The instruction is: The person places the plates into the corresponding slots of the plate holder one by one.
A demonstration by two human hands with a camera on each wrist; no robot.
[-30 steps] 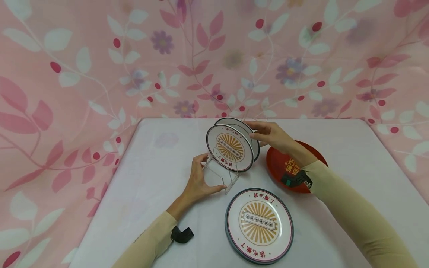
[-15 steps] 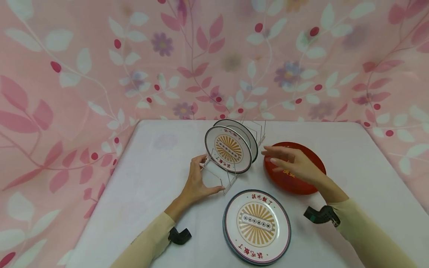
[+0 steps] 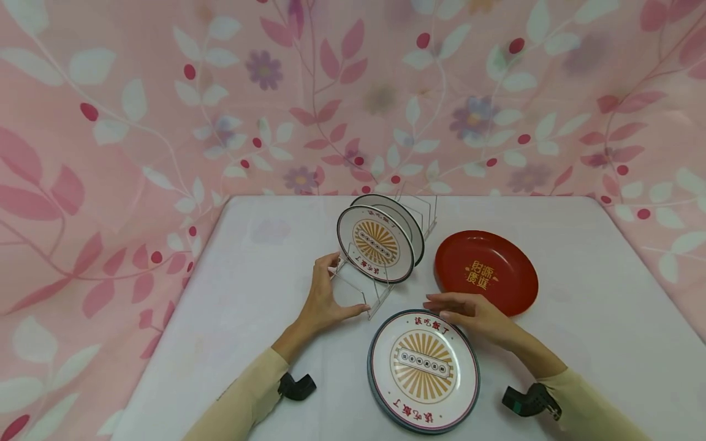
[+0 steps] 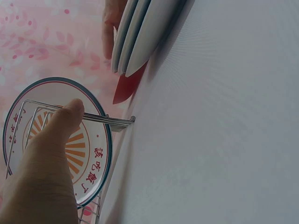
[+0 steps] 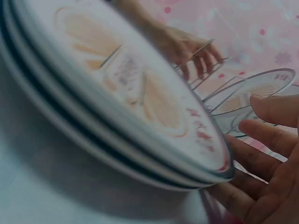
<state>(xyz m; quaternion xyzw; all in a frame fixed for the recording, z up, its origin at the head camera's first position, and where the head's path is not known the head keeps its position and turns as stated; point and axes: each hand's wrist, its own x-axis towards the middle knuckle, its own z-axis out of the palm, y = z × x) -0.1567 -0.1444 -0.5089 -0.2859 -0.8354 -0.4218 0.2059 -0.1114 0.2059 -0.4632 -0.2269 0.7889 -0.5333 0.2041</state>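
On white cloth [image 3: 276,251], left grip [image 3: 324,300] holds the wire rack [image 4: 105,119], right grip [image 3: 478,314] spread loosely beside stacked plates [image 3: 423,370].

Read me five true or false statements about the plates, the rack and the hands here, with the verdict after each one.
1. The left hand grips the wire rack. True.
2. Five plates stand in the rack. False: two standing plates show there.
3. In the head view, the red dish lies to the right of the rack. True.
4. The right hand is inside the rack. False: it is at the edge of the plate stack.
5. The characters on the red dish are blue. False: they are gold.
6. The plate stack holds more than one plate. True.
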